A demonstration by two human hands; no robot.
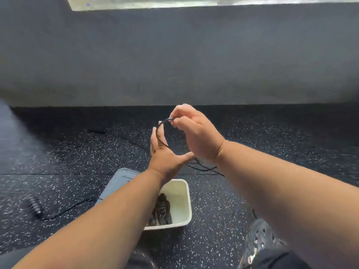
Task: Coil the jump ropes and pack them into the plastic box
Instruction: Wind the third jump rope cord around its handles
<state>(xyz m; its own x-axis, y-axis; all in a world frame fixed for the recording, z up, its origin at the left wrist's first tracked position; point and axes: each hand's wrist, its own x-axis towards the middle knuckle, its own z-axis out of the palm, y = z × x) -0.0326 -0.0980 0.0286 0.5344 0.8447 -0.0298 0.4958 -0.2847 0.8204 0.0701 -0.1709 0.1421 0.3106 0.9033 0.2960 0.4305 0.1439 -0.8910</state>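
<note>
A thin, glossy black jump rope (162, 131) arcs between both hands held above the floor. The right hand (196, 133) pinches the cord between thumb and curled fingers (175, 110); the left hand (165, 152) is flat, its fingers straight and together, the cord crossing its palm. Slack cord trails onto the floor just beyond the hands. Below the left forearm sits a white, round-cornered plastic box (184, 200) holding a dark bundle of coiled ropes (162, 210), with a translucent grey lid (120, 181) beside it. A ribbed black handle (35, 205) lies at the left, its cord running toward the lid. The floor (233, 200) is black speckled rubber below a grey wall (174, 55).
</note>
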